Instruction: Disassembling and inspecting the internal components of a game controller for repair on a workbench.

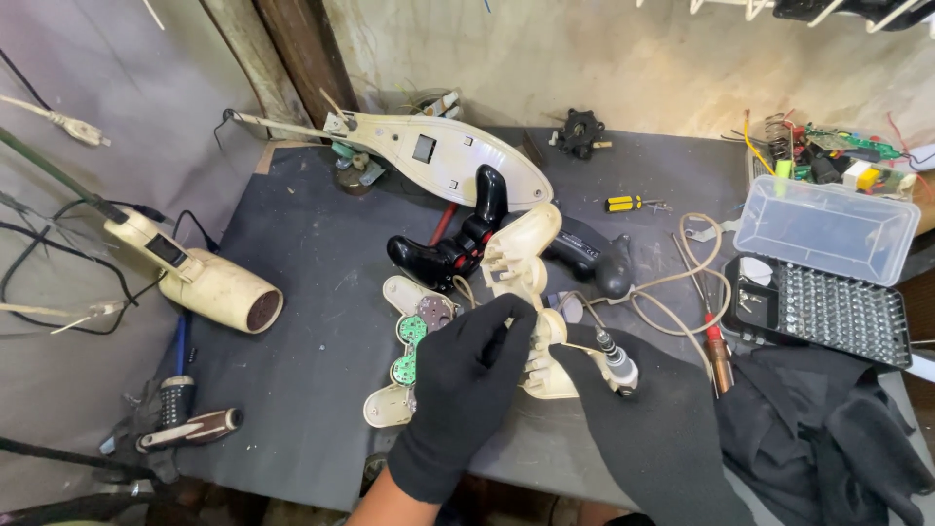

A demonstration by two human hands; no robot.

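The black-gloved left hand (466, 375) is clamped on the cream controller shell (526, 292), steadying it on the dark mat (312, 253). Just beside that grip, a precision screwdriver (616, 362) is pinched by the right hand (633, 409); it is best kept upright, pressed squarely, turned slowly.

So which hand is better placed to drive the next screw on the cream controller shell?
Probably the right hand: it holds the precision screwdriver beside the cream controller shell, while the left hand steadies that shell.
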